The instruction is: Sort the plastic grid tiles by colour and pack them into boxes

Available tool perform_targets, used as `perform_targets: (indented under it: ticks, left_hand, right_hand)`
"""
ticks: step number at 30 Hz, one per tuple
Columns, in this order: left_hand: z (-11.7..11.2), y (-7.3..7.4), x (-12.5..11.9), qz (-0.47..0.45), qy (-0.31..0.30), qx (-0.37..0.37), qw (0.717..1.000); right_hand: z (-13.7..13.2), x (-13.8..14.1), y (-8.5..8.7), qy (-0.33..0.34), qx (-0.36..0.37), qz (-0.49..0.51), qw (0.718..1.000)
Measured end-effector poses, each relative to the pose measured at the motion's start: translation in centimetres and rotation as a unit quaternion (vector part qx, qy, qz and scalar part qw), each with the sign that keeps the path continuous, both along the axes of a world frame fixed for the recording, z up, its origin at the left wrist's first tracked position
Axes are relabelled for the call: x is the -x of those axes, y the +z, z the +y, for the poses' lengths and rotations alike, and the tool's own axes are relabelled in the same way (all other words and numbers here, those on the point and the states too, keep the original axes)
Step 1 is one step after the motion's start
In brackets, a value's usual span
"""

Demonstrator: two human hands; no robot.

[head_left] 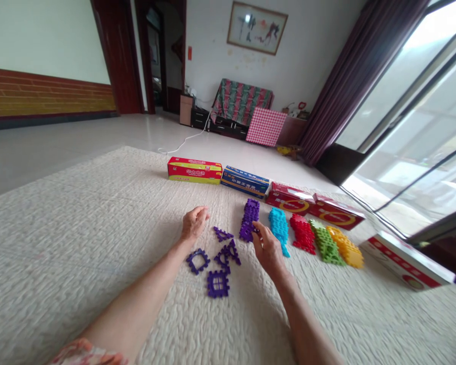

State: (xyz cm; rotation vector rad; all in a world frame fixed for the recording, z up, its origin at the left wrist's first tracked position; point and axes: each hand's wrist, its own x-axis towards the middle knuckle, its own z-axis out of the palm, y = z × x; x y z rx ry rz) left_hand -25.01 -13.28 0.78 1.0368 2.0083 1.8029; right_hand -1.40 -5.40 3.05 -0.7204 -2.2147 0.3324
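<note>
My left hand (193,223) hovers over the cream mat (79,243), fingers loosely curled, holding nothing, just left of a loose purple triangle piece (223,233). My right hand (266,247) reaches to the near end of the purple stack (249,219), its fingertips touching the stack. Between my forearms lie loose purple pieces: a square frame (197,261), a grid square (218,283) and a joined pair (228,253). Right of the purple stack lie rows of cyan (279,226), red (303,233), green (326,243) and yellow (345,247) pieces.
Boxes line the mat's far side: a red-yellow box (194,170), a blue box (245,181), two red boxes (314,205). A red-white box (406,258) lies at right by the window. Bare floor, a white cable and furniture are beyond.
</note>
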Motion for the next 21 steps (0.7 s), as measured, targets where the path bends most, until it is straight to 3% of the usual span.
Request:
perform_targets:
  ticks: [10,21]
  left_hand:
    - [0.4,-1.1,0.4,-0.001,-0.014,-0.017,1.000]
    - [0.4,-0.9,0.3,0.008,-0.016,-0.016,1.000]
  right_hand:
    - [-0.2,-0.1,-1.4,0.004,0.002,-0.035,0.999]
    - [-0.6,0.2,-0.8,-0.070,-0.079,-0.003,0.994]
